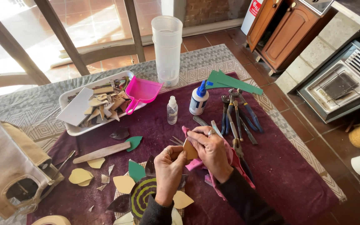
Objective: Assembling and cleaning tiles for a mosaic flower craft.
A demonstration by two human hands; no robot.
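1. Both my hands are pinching a tan leaf piece (190, 150) above the purple cloth (296, 175).
2. My left hand (169, 166) is closed on its lower edge.
3. My right hand (211, 148) is gripping its top, a pink rag (198, 163) underneath.
4. Step in hand, by my judgement: trimming or wiping the piece; next calls for seating it beside the petals of the flower (140, 193).

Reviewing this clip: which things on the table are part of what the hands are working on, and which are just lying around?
In use:
- left hand and right hand, both gripping a tan leaf-shaped piece
- pink cloth under the right hand
- striped round piece ringed with petals, just below the hands

Lying about:
- pliers and cutters
- glue bottle
- small clear bottle
- pink scoop
- tray of scraps
- stacked plastic cups
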